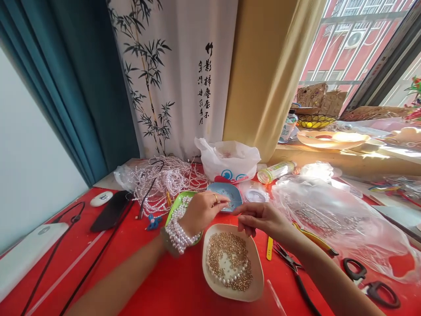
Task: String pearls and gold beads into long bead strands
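Note:
My left hand (204, 210), with a ring and several strands of white pearl beads (180, 236) around its wrist, is pinched closed over the front of the blue dish (235, 191). Opposite it, my right hand (259, 217) is closed too, thumb and fingers together above the back rim of the cream dish (207, 283). A faint, thin thread seems to run between the two sets of fingertips. Inside the cream dish lie many small gold beads (241, 281) and a curved row of larger white beads (232, 279). The green tray (174, 208) of white beads is partly hidden by my left hand.
Bead strands (164, 180) pile up at the back left near a black phone (112, 211). A white plastic bag (228, 160) stands behind the blue dish. Pliers (289, 259), yellow tweezers (269, 248), scissors (370, 285) and a clear bag (329, 215) lie on the right.

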The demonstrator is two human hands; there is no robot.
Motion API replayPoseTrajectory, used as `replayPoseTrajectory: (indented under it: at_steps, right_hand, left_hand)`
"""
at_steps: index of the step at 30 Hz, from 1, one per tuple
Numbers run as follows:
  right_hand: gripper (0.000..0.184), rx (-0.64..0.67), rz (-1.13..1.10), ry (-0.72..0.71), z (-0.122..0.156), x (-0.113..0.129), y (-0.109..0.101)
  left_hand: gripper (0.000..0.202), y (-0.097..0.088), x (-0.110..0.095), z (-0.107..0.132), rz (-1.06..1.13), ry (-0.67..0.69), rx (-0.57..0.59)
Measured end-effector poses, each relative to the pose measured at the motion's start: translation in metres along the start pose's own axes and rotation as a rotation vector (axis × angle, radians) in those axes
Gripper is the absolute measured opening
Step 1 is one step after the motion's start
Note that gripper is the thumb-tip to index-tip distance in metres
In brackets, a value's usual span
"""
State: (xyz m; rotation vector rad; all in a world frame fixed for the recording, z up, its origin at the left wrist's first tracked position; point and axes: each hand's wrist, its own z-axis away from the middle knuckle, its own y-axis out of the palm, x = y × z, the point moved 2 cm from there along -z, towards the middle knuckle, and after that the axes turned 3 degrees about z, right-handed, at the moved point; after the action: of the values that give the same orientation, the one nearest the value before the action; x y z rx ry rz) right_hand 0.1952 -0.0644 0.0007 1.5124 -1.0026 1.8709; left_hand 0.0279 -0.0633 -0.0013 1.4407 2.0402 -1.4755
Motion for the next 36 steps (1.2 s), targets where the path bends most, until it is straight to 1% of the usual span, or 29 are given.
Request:
replayPoseTrajectory:
  at_steps: [3,6,8,11,14,17,19,23,26,29,32,36]
  right_hand:
    - [0.026,0.021,-0.035,0.014,-0.003,-0.005,0.003]
    - [0.026,0.001,-0.039,0.030,-0.005,-0.007,0.005]
    - [0.026,-0.032,-0.005,0.035,-0.005,-0.007,0.005]
    - [0.024,-0.129,0.114,-0.028,-0.007,-0.009,0.002]
    - [0.020,-0.209,0.185,-0.116,-0.010,-0.016,-0.003]
    - [0.020,-0.212,0.150,-0.131,-0.014,-0.025,-0.006]
    - [0.021,-0.222,0.110,-0.133,-0.015,-0.026,-0.006]
    - [0.018,-0.239,0.062,-0.144,-0.013,-0.020,-0.004]
    - [0.016,-0.241,0.077,-0.156,-0.012,-0.018,-0.002]
    - [0.016,-0.255,0.088,-0.153,-0.012,-0.019,-0.002]
    - [0.017,-0.251,0.073,-0.128,-0.011,-0.018,-0.001]
    - [0.022,-0.255,0.020,-0.032,-0.010,-0.015,-0.002]
  left_hand:
    - [0.011,0.005,0.008,-0.001,0.150,-0.179,0.030]
    - [0.009,0.012,0.011,-0.001,0.346,-0.291,0.085]
    - [0.009,0.016,0.012,0.000,0.533,-0.365,0.128]
    - [0.018,0.022,0.014,0.003,0.799,-0.525,0.176]
    - [0.026,0.025,0.015,0.005,0.944,-0.640,0.219]
    - [0.028,0.024,0.014,0.007,1.016,-0.677,0.228]
    - [0.029,0.024,0.013,0.008,1.056,-0.695,0.228]
    - [0.032,0.026,0.011,0.010,1.144,-0.747,0.265]
    - [0.031,0.028,0.012,0.011,1.169,-0.780,0.268]
    - [0.030,0.029,0.013,0.012,1.180,-0.782,0.261]
    - [0.027,0.030,0.012,0.012,1.193,-0.759,0.233]
    - [0.023,0.029,0.013,0.011,1.174,-0.748,0.209]
